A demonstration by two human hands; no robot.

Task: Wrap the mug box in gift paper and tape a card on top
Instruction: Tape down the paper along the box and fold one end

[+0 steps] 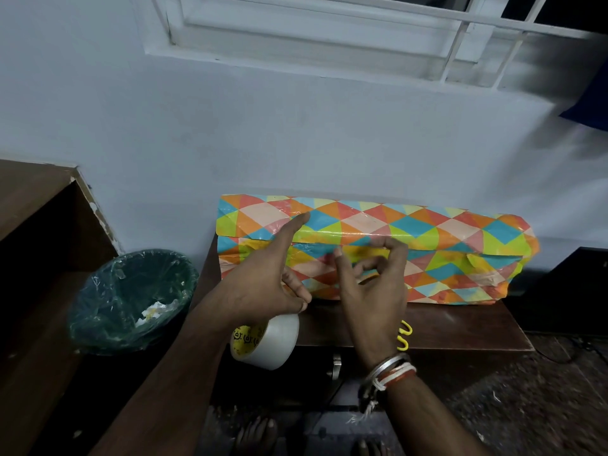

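Observation:
The mug box (pixel 444 232), long and wrapped in gift paper with bright triangles, lies on a small brown table (pixel 460 327) against the wall. My left hand (pixel 263 274) stretches its index finger onto the box's top left, while its curled lower fingers hold a roll of clear tape (pixel 266 340) hanging at the table's front edge. My right hand (pixel 371 278) is curled in front of the paper's overlapping flap at mid-box, thumb and fingers pinching what looks like a short end of tape. No card is in view.
Yellow scissor handles (pixel 404 337) lie on the table behind my right wrist. A green lined bin (pixel 131 301) with paper scraps stands on the floor at left, beside a brown shelf (pixel 39 205). My bare feet (pixel 256 436) are below the table.

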